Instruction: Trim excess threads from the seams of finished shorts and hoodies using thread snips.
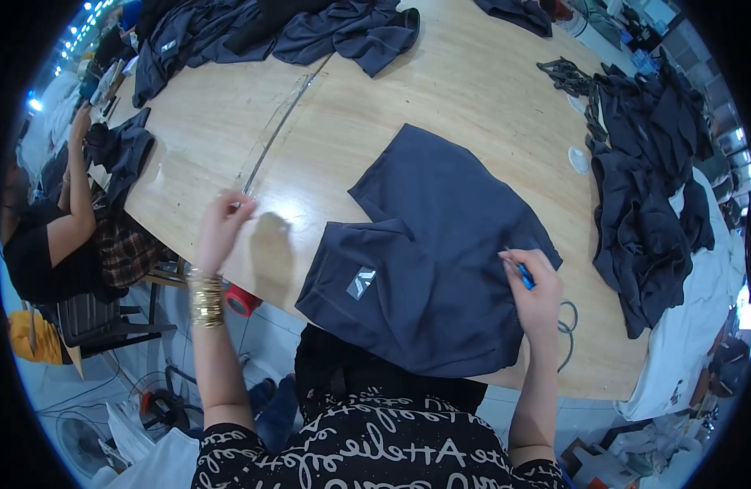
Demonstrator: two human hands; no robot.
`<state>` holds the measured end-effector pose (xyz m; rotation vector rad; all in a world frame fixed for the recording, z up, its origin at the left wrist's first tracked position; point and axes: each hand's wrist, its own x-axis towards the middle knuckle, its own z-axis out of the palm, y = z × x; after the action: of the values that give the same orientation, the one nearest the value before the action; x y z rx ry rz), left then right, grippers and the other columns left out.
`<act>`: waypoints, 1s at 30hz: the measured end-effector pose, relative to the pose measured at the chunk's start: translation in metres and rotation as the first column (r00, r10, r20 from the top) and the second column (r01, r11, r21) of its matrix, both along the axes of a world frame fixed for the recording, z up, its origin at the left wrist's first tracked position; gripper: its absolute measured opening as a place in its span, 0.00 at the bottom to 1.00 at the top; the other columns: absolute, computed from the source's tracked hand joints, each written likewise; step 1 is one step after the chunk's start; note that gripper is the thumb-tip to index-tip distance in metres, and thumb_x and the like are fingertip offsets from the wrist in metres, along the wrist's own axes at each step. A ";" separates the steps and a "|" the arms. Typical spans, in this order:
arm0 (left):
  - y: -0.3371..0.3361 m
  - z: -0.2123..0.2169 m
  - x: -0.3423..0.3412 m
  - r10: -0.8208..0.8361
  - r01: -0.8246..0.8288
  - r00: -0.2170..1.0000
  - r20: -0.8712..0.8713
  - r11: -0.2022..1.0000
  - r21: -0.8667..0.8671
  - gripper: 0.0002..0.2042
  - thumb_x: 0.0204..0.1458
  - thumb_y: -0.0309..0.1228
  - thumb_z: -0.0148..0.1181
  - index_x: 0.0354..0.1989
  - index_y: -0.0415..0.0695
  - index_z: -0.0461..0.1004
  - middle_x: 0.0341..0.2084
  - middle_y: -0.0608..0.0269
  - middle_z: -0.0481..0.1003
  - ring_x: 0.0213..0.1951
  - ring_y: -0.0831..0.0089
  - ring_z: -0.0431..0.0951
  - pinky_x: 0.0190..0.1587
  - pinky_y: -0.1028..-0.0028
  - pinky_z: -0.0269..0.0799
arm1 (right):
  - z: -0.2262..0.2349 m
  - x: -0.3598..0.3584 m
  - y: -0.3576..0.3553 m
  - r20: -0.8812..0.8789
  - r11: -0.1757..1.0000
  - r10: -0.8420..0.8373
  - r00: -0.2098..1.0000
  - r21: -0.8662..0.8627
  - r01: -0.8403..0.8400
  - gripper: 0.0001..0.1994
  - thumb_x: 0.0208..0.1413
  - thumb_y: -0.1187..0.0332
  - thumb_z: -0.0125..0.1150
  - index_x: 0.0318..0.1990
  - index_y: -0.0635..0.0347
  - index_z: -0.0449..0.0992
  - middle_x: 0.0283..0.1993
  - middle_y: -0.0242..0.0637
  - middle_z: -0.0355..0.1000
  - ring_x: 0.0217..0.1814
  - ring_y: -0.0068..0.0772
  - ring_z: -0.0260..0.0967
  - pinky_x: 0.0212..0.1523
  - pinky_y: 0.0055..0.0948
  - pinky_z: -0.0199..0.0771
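Observation:
A pair of dark navy shorts lies flat on the wooden table in front of me, a small grey logo patch on its left leg. My right hand rests on the shorts' right edge and holds a blue pen. My left hand, gold bangles on its wrist, reaches left of the shorts and touches the near end of a long clear plastic ruler lying on the table.
Heaps of dark garments lie at the far left and along the right edge. Two small white discs sit near the right heap. Another person sits at the left, handling a dark garment. A red roll sits below the table edge.

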<state>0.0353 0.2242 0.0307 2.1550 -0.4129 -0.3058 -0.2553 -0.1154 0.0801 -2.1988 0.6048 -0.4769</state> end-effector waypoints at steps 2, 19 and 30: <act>0.038 0.011 0.011 -0.114 -0.029 0.968 0.225 0.836 0.548 0.06 0.50 0.27 0.59 0.32 0.37 0.74 0.33 0.53 0.73 0.35 0.64 0.77 0.39 0.72 0.72 | 0.000 -0.006 -0.007 -0.027 0.997 -0.071 0.997 -0.006 0.071 0.05 0.51 0.78 0.58 0.36 0.64 0.76 0.31 0.35 0.70 0.31 0.25 0.65 0.34 0.21 0.63; -0.181 0.023 -0.136 -0.428 0.595 0.534 0.729 0.803 0.036 0.08 0.36 0.24 0.66 0.26 0.51 0.77 0.27 0.71 0.68 0.31 0.74 0.70 0.40 0.71 0.61 | 0.012 0.041 0.025 -0.021 0.794 -0.070 0.997 0.604 0.069 0.12 0.52 0.68 0.63 0.42 0.67 0.76 0.27 0.28 0.73 0.30 0.13 0.66 0.30 0.18 0.64; -0.149 0.021 -0.180 -0.375 0.168 0.823 -0.428 0.879 -0.447 0.16 0.50 0.32 0.63 0.41 0.36 0.67 0.28 0.60 0.73 0.24 0.80 0.75 0.29 0.81 0.70 | -0.027 0.031 0.040 0.204 0.896 -0.126 0.971 0.444 0.023 0.15 0.50 0.72 0.62 0.46 0.69 0.73 0.27 0.33 0.75 0.28 0.12 0.65 0.33 0.18 0.67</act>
<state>-0.1449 0.0752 0.0513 1.5374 -0.4388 -0.8597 -0.2244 -0.0753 0.0530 -1.6682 0.6061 -0.5632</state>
